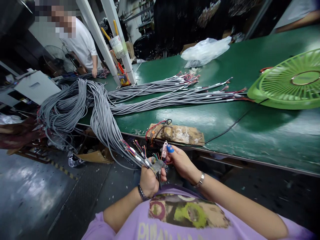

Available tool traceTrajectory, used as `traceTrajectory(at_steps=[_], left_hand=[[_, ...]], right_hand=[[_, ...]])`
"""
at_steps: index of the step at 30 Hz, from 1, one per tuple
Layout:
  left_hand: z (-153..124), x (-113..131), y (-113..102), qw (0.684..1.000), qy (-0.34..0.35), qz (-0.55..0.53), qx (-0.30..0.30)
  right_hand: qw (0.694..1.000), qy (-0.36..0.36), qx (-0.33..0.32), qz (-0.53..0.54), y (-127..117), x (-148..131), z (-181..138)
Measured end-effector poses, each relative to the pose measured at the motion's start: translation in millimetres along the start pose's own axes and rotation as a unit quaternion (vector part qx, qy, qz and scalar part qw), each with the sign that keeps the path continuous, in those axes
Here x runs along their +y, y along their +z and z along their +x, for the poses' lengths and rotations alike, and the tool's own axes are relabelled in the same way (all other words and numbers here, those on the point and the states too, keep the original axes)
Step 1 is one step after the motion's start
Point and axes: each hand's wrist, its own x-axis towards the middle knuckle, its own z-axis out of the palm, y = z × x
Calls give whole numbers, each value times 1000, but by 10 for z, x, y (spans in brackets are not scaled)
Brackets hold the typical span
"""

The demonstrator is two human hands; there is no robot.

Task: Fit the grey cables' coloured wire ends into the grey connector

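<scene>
My left hand [149, 178] is closed around the end of a grey cable [110, 133] whose coloured wire ends [136, 148] fan out above my fist. My right hand [180, 161] is closed in a pinch on a small tool with a blue tip [170, 148] and a pinkish tag, held at the wire ends. Both hands hover just in front of the green table's near edge [225, 153]. A worn brown pad [180, 133] with red and black wires lies on that edge, just beyond my hands.
Large bundles of grey cables [75, 103] drape from the table to the floor at left; more lie across the table [175, 93]. A green fan grille [292, 80] sits at right, a plastic bag [205, 50] at the back. Another person in a white shirt [80, 43] stands far left.
</scene>
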Motion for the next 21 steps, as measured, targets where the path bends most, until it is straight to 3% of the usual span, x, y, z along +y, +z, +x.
traceTrajectory(at_steps=[4, 8, 10, 15, 21], left_hand=[[12, 8, 3, 1000, -6, 2, -3], [14, -2, 4, 1000, 1, -2, 0], [19, -12, 10, 1000, 3, 0, 2], [35, -38, 35, 1000, -3, 14, 6], [57, -93, 14, 999, -5, 34, 10]], right_hand=[[998, 36, -56, 4, -17, -26, 18], [994, -63, 38, -76, -52, -24, 52], [992, -75, 34, -94, -64, -10, 65], [997, 24, -59, 39, -33, 29, 108], [993, 23, -12, 113, 30, 78, 156]])
